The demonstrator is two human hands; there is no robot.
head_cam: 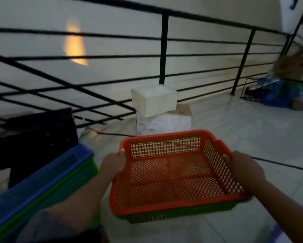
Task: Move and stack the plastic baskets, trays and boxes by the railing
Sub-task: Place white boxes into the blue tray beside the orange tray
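Standing on a pale tiled floor (235, 123) beside a black railing (164, 50), with stacked white boxes (154, 100) ahead, the person holds an orange basket (175, 172) nested in a green one (164, 217) level above the floor, long axis left-right, left hand (114, 163) and right hand (243, 165) gripping opposite short rims.

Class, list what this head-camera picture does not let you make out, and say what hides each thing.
- Green basket under the orange basket: only a strip shows; the orange one covers the rest.
- Blue and green stack: cut off by the left edge.
- Left hand and right hand fingers: mostly hidden behind the basket's rims.
- Pile by the railing: blurred.
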